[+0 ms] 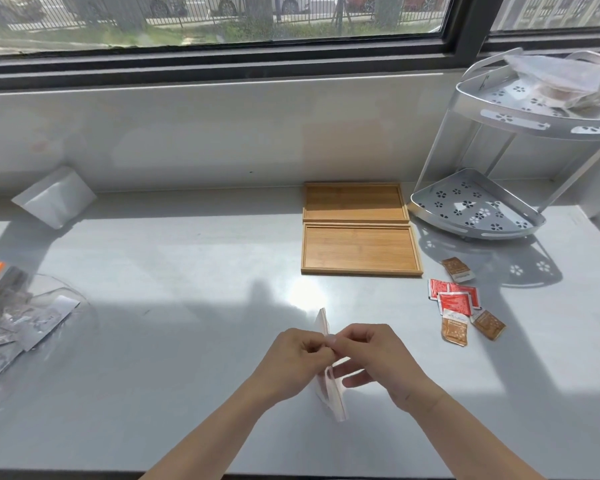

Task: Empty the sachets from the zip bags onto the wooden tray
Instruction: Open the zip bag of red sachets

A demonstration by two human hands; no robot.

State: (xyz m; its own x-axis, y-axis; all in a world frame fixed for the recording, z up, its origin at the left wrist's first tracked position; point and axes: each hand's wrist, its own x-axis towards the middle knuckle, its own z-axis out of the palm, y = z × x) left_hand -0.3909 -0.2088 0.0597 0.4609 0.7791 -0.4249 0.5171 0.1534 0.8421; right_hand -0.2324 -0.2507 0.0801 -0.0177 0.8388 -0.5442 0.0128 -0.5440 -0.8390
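Note:
My left hand [297, 355] and my right hand [374, 355] meet at the front centre of the counter. Both pinch the top edge of a clear zip bag [331, 389], which stands on edge between them; something pale pink shows inside. Two wooden trays lie beyond, a near tray [361, 249] and a far tray [354, 201], both bare. Right of my hands, red sachets [454, 298] and brown sachets [455, 328] lie loose on the counter, not on a tray. One more brown sachet [458, 269] lies nearer the tray.
A white two-tier corner rack [478, 209] stands at the back right, with plastic bags [561, 81] on its upper shelf. A white pouch [54, 197] leans at the back left. Clear bags and packets [18, 323] pile at the left edge. A window sill wall runs behind.

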